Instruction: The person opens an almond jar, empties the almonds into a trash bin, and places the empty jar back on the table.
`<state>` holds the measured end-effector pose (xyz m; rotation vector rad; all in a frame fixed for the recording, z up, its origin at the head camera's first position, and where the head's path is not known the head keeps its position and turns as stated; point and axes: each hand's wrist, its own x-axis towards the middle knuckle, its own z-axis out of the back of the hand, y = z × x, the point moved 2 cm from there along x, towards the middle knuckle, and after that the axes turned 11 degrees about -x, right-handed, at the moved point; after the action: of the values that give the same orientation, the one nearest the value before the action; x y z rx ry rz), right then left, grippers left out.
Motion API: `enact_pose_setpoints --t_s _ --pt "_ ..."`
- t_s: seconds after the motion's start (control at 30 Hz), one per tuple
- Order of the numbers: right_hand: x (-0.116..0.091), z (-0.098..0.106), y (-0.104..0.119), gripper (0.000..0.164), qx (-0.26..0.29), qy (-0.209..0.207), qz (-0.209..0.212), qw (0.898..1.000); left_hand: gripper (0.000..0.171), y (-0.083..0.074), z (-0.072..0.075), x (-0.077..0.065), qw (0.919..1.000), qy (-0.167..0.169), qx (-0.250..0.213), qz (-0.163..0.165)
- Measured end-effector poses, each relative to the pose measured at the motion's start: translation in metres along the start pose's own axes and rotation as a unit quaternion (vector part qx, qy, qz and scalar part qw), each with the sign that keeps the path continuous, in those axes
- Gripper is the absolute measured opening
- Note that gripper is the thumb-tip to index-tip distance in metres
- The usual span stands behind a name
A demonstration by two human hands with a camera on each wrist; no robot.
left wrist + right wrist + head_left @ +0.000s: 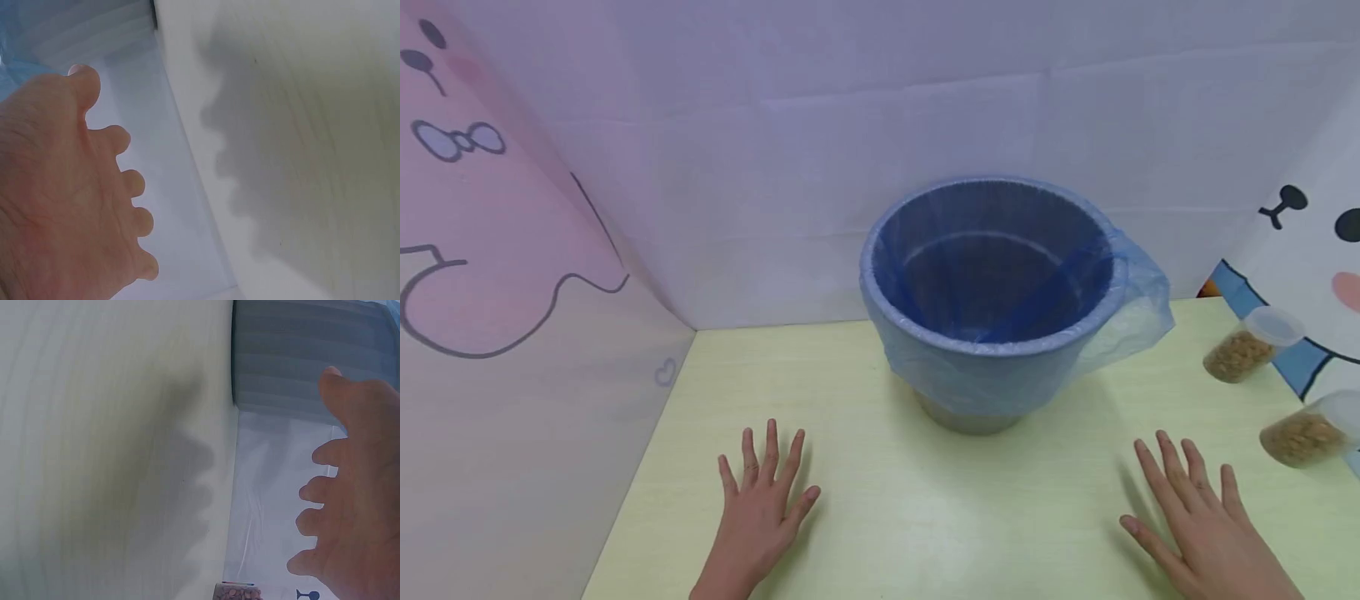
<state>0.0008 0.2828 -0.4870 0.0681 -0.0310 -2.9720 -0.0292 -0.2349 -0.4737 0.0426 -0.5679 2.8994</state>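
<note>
Fingers spread and holding nothing, my left hand (756, 517) is over the front left of the pale table (850, 500). My right hand (1206, 525) is over the front right, its fingers spread as well, with a shadow beside it. Between and beyond the hands stands a grey-blue bucket (970, 421), lined with a thin blue plastic bag (985, 383). The bag is folded over the rim, and a loose part of it sticks out to the right. In the right wrist view the bucket's ribbed side (300, 356) shows behind the thumb.
Two clear jars of brown pieces stand at the right, a farther jar (1240, 354) and a nearer jar (1303, 437). White cloth (775, 167) hangs behind the table. Panels with cartoon drawings border the left (490, 417) and right sides.
</note>
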Motion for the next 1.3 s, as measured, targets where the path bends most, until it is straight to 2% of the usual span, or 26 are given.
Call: enact_pose_setpoints --t_s 0.33,0.53,0.83,0.97,1.13,1.3 --pt "-0.005 0.002 0.002 0.091 0.019 -0.026 0.011 0.999 0.076 -0.007 -0.002 -0.001 0.9999 0.012 -0.005 0.007" --pt "-0.009 0.002 0.0 0.088 0.013 -0.032 0.004 0.999 0.075 -0.014 -0.003 -0.003 0.9999 0.007 -0.009 -0.006" --pt "-0.013 0.005 -0.003 0.084 0.01 -0.091 0.0 0.996 0.072 -0.025 -0.009 0.0 0.9992 -0.013 -0.022 -0.031" --pt "-0.015 0.008 -0.005 0.08 0.017 -0.133 -0.003 0.991 0.07 -0.032 -0.01 0.002 0.9985 -0.018 -0.027 -0.044" --pt "-0.015 0.012 -0.008 0.075 0.025 -0.181 -0.013 0.983 0.068 -0.041 -0.01 0.003 0.9947 -0.055 -0.026 -0.082" --pt "-0.016 0.016 -0.012 0.071 0.027 -0.187 -0.05 0.981 0.061 -0.051 -0.01 0.006 0.9854 -0.101 -0.035 -0.132"
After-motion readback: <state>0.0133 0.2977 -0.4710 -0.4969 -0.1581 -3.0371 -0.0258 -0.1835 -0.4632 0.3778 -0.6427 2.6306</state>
